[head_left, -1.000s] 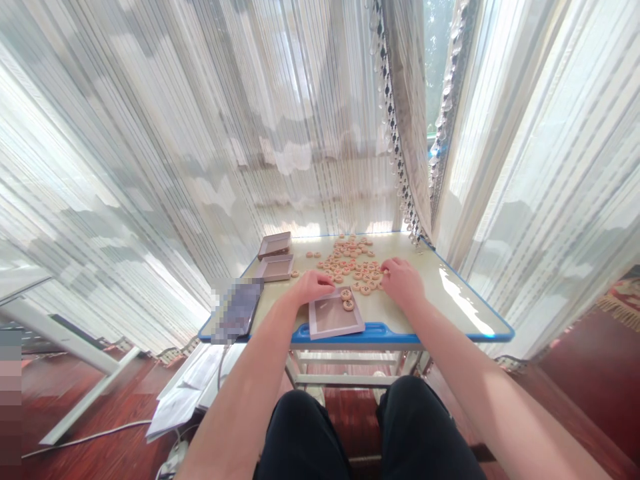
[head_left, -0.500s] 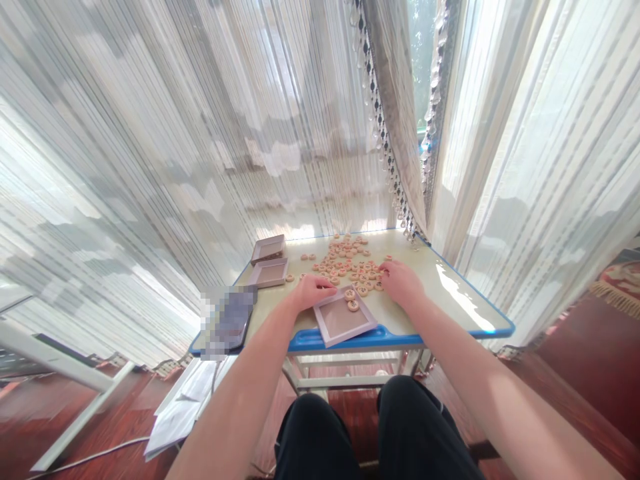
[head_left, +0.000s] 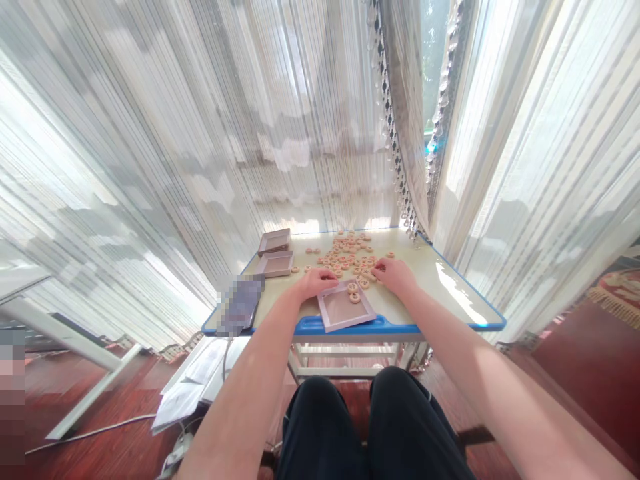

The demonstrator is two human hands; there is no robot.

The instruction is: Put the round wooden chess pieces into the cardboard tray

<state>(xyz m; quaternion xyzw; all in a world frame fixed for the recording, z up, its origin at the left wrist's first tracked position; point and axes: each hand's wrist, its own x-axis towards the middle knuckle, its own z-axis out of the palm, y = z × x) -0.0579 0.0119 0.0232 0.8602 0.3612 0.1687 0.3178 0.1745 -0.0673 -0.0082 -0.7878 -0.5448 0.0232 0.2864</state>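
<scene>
Near the table's front edge lies a shallow open box (head_left: 345, 325) with two round wooden Chinese chess pieces (head_left: 355, 298) at its far right side. My left hand (head_left: 319, 283) rests at the box's far left corner, its fingers curled over the rim. Beyond the box spreads a loose pile of Chinese chess pieces (head_left: 345, 247), some with red marks and some with dark ones. At the near right side of this pile, my right hand (head_left: 395, 275) has its fingertips closed on a piece, mostly hidden by the fingers.
Two more shallow boxes stand at the table's left, a nearer box (head_left: 277, 272) and a farther box (head_left: 275, 241). A blurred dark tablet-like device (head_left: 243, 303) lies at the left edge. String curtains (head_left: 300, 133) hang behind the table (head_left: 440, 293). Papers (head_left: 180, 400) sit below left.
The view has shifted slightly, so the table sits a little higher. My right hand's fingers have drawn in nearer to the box. My left hand stays at the box's corner.
</scene>
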